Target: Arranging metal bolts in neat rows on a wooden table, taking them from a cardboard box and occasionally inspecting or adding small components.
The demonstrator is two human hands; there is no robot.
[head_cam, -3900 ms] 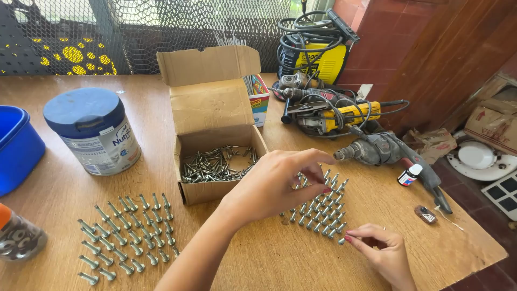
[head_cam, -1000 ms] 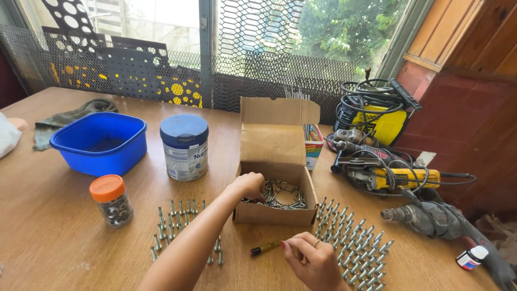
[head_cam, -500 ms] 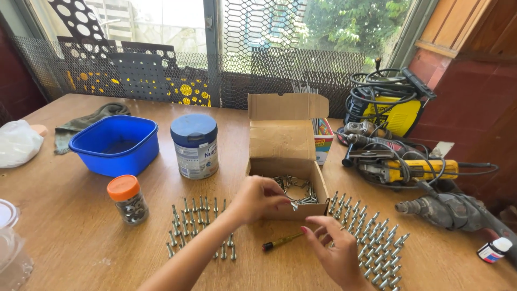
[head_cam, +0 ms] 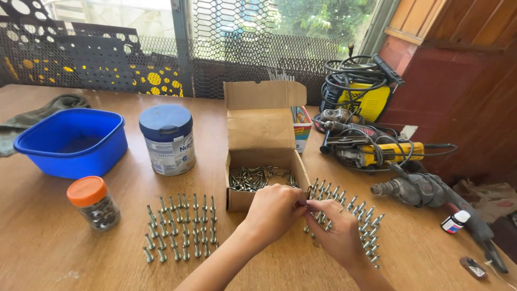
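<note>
My left hand (head_cam: 274, 209) and right hand (head_cam: 336, 234) meet fingertip to fingertip just in front of the cardboard box (head_cam: 260, 161), pinched on something small, probably a screw, though the fingers hide it. Box: open, loose screws (head_cam: 258, 178) inside, mid-table. Right-hand rows of upright screws (head_cam: 350, 215): touching my right hand. Left-hand rows (head_cam: 180, 226): near the front edge. Step, as I judge it: passing one piece between hands. Next move calls for a steady, upright placing without toppling neighbours.
</note>
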